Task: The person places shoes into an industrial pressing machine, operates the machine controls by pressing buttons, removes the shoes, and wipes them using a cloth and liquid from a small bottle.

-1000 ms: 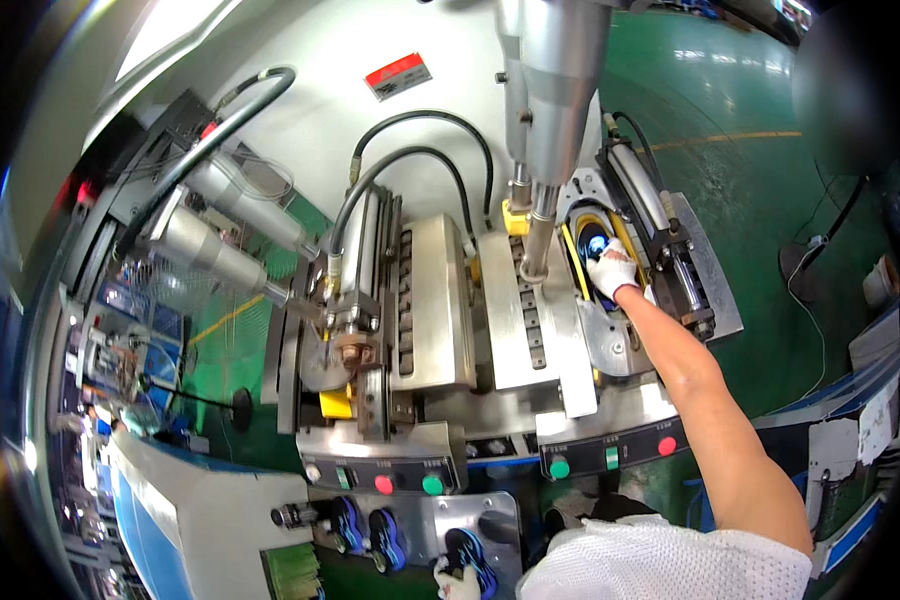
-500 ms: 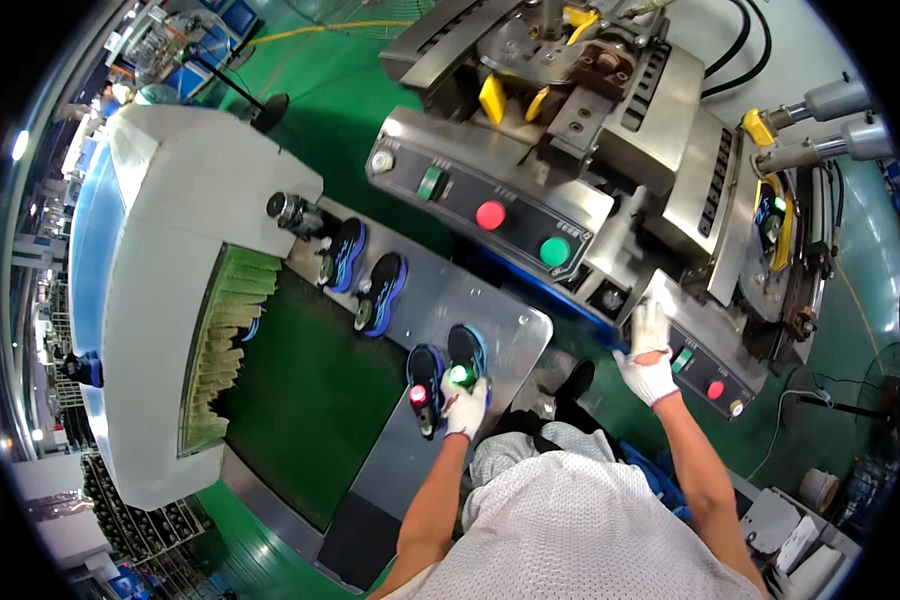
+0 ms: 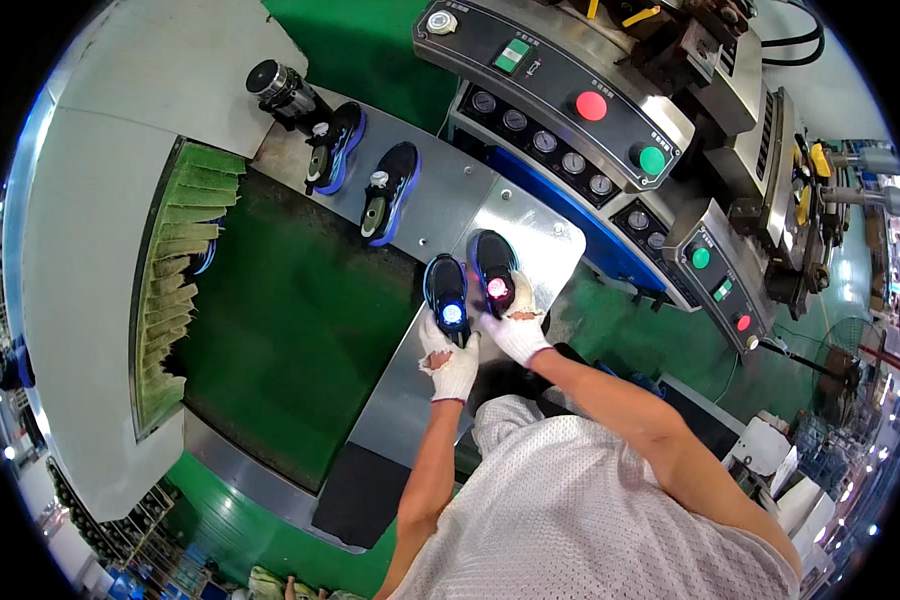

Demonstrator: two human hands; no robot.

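Left hand point(image 3: 452, 366): gloved, gripping blue-lit shoe point(image 3: 443, 283), over table point(image 3: 450, 207). Right hand point(image 3: 517, 328): gloved, gripping pink-lit shoe point(image 3: 491, 258), over table. Two other shoes point(image 3: 391, 190): on table's far end.

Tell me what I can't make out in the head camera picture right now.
All in the head view:
Heel of the right lit shoe: mostly covered by the right hand.
Heel of the left lit shoe: partly covered by the left hand.
Blue-edged object: mostly behind the green bristle curtain.
Gauges: readings too small.
Metal machine: cut off by the top edge.
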